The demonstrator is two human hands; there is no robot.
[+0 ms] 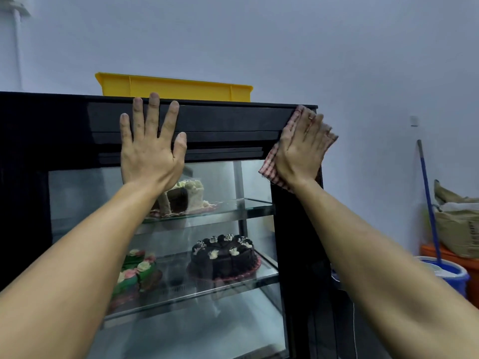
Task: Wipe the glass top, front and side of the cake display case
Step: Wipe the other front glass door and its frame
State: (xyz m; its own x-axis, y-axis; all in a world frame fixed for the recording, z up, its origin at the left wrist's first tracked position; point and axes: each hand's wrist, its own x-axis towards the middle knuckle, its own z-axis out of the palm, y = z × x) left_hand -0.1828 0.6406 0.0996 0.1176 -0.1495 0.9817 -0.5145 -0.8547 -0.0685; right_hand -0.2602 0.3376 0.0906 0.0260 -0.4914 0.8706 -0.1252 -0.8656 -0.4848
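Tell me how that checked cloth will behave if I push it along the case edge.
The checked cloth looks thin and floppy: its corners droop past the right hand. It will probably bunch or fold at the corner of the display case unless pressed flat.

The display case (220, 120) is framed in black. A red-and-white checked cloth (272, 169) is pressed to its corner. A yellow tray (176, 86) is seen on top. Inside, 1 dark brown cake (224, 257) with white dots and 1 green cake (134, 273) with pink and cream flowers are shown. A blue bucket (451, 275) is seen beside the case.

Dim, bluish, even light; soft focus; wide-angle bending at edges.
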